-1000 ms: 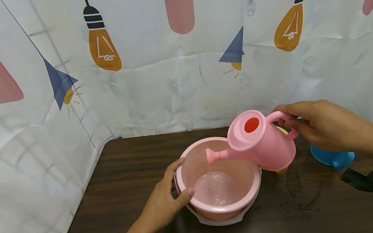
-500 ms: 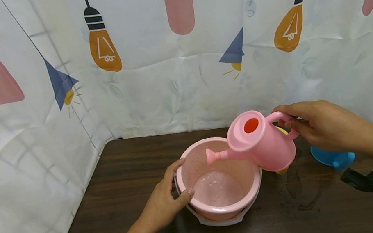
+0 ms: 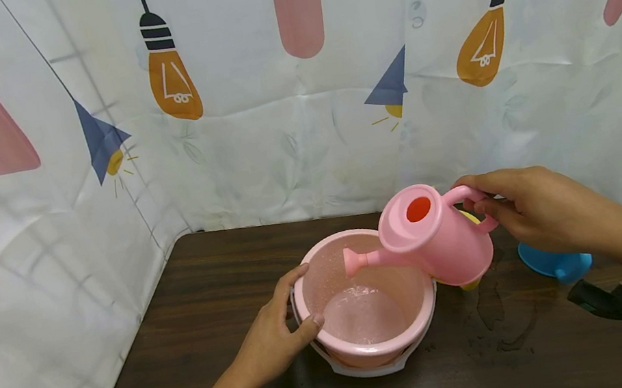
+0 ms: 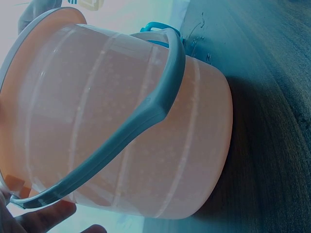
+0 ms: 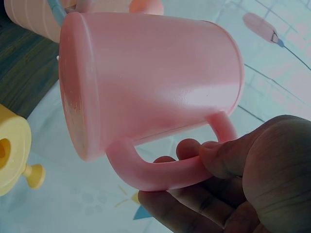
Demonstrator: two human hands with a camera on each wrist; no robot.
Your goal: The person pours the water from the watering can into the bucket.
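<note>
A pink bucket with a white bail handle stands on the dark wooden table, water in its bottom. My left hand grips the bucket's near left rim, thumb over the edge. My right hand holds a pink watering can by its handle, tilted left with the spout over the bucket's opening. In the right wrist view the fingers curl round that handle from below. In the left wrist view the bucket fills the frame.
A yellow watering can sits behind the pink one, mostly hidden. A blue object lies on the table at the right. Wet patches mark the wood right of the bucket. A printed curtain walls the back and left.
Almost nothing: both hands and the tilted can hold their places, and only the water surface in the bucket looks slightly different.
</note>
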